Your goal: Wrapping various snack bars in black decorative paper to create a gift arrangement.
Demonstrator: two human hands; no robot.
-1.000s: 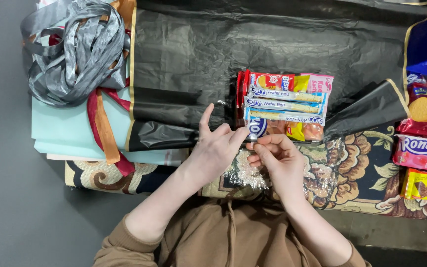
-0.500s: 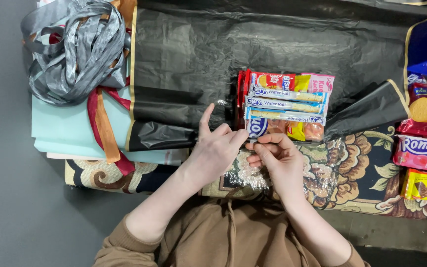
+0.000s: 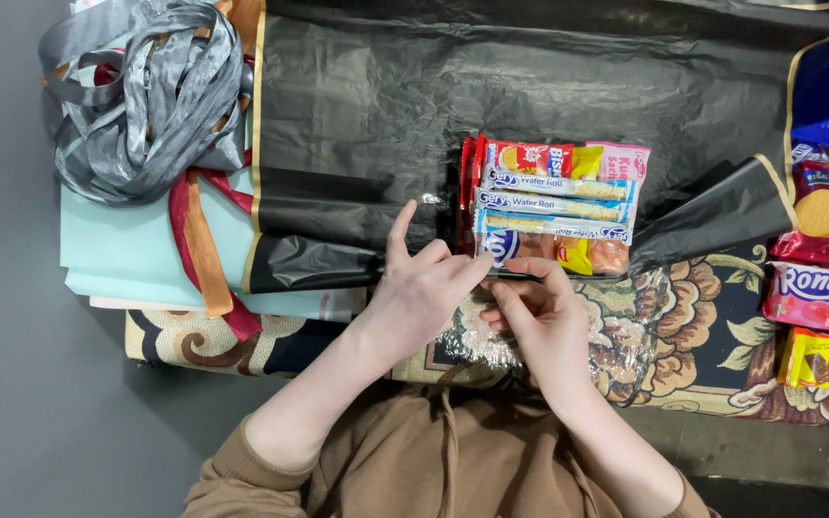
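- The right hand (image 3: 541,321) pinches something small and clear between thumb and fingertips, just at the near edge of the snack bundle (image 3: 554,206); it looks like a bit of tape or film, but it is too thin to tell for sure. That grip is clenched on it.
- The left hand (image 3: 424,288) rests fingers-down against the bundle's near left corner, forefinger raised and pointing away. It presses rather than grasps; nothing is closed inside it.
- The snack bundle, a flat stack of wafer-roll sticks and biscuit packs, lies on the black wrapping sheet (image 3: 530,86) with a gold border, near the sheet's near edge.
- Beneath the hands, a crinkled piece of clear film (image 3: 491,345) lies over the patterned cloth (image 3: 702,336) that covers the table.
- To the left, a heap of grey ribbon (image 3: 146,96) sits on pale blue paper sheets (image 3: 136,249), with red and orange ribbons (image 3: 199,240) trailing over them.
- More snack packs (image 3: 822,249) lie well apart at the right.
- Judged risk: the pinched piece could fold and stick to itself or to the fingers, since it is held by one small pinch.
- The stacked packs could slide apart if the left hand's pressure shifts, as nothing visibly binds them yet.
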